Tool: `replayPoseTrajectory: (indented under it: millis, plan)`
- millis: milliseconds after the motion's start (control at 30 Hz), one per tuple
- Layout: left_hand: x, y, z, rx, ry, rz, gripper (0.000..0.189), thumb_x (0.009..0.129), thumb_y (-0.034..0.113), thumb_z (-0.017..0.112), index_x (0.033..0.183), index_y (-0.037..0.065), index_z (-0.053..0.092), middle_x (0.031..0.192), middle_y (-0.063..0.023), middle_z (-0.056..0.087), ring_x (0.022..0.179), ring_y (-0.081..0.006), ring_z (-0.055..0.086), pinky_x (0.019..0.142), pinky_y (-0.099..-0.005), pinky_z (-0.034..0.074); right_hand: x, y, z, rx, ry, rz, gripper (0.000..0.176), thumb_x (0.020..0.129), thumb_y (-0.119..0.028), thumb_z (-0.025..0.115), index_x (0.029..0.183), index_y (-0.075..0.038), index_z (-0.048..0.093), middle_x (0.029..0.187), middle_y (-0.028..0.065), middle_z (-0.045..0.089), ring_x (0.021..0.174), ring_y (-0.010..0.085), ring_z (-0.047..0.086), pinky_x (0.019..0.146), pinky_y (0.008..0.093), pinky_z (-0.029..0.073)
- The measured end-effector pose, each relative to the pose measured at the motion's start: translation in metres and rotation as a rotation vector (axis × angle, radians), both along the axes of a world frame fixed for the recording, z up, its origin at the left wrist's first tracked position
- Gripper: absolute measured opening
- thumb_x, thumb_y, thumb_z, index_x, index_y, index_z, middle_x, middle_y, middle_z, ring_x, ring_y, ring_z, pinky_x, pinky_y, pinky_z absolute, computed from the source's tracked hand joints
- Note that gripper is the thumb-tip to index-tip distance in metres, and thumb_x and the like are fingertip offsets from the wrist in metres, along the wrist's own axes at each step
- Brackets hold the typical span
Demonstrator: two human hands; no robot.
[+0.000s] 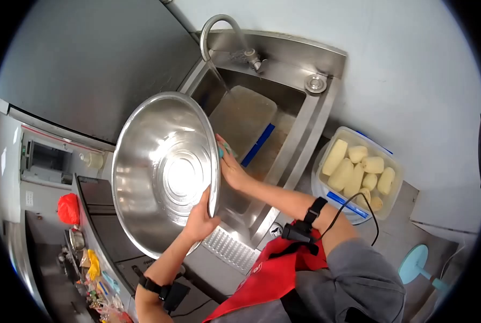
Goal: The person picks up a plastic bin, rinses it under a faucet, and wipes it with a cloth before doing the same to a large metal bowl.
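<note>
A large stainless steel basin [143,156] is tilted on its side, its shiny inside facing left. My left hand [200,219] grips its lower right rim, thumb outside and fingers inside. My right hand [230,167] is at the basin's outer right side, closed around a small teal and pale scrubbing pad or cloth [226,148], mostly hidden by the fingers. Behind the basin, a clear plastic tub [246,110] with a blue clip [257,144] sits in the metal sink [294,145]. Water runs into it from the curved faucet [219,19].
On the right, a clear tub [397,188] of peeled pale root vegetables [353,175] stands on a round white support. A drain strainer [316,83] lies on the sink's corner. At left, a counter holds a red bag [68,209] and yellow gloves [93,264].
</note>
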State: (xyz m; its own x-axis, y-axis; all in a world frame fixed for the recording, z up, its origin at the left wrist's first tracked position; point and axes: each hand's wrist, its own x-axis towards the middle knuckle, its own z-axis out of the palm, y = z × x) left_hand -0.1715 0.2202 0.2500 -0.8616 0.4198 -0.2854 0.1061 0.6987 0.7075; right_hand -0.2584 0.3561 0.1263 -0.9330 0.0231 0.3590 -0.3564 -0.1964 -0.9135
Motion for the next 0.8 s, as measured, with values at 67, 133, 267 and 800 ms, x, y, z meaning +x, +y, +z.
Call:
replayPoseTrajectory:
  millis: [67,133,267,800]
  plan:
    - [0.000,0.002,0.010,-0.062,-0.014,0.027,0.080,0.065,0.000,0.053,0.139,0.002,0.024,0.102,-0.0241,0.058,0.097,-0.0348,0.058,0.086,-0.0325,0.043,-0.035,0.008,0.005,-0.005,0.083,0.049,0.042,0.093,-0.009,0.037,0.135,-0.004,0.033,0.146,0.0174,0.018,0.137,0.0314,0.015,0.111,0.0367,0.015]
    - [0.005,0.000,0.016,-0.091,-0.021,0.045,0.081,0.065,0.000,0.055,0.139,0.002,0.023,0.098,-0.0224,0.057,0.090,-0.0330,0.057,0.081,-0.0309,0.044,-0.071,0.007,0.010,-0.017,0.110,0.114,0.039,0.094,-0.010,0.038,0.132,-0.004,0.037,0.144,0.0166,0.022,0.136,0.0295,0.018,0.110,0.0366,0.017]
    - [0.016,-0.003,0.025,-0.149,-0.219,0.165,0.082,0.065,0.000,0.056,0.139,0.002,0.021,0.093,-0.0218,0.056,0.085,-0.0352,0.056,0.080,-0.0306,0.044,-0.149,0.004,0.029,0.056,0.091,0.280,0.036,0.093,-0.013,0.042,0.129,-0.005,0.042,0.140,0.0129,0.029,0.131,0.0268,0.027,0.107,0.0345,0.025]
    - [-0.142,0.067,-0.019,0.415,-0.219,0.493,0.078,0.065,0.004,0.060,0.134,0.001,0.023,0.092,-0.0080,0.052,0.081,-0.0177,0.053,0.073,-0.0279,0.045,-0.074,0.025,-0.023,-0.095,-0.175,0.422,0.045,0.089,-0.013,0.050,0.132,-0.008,0.041,0.138,0.0163,0.032,0.130,0.0303,0.030,0.107,0.0354,0.024]
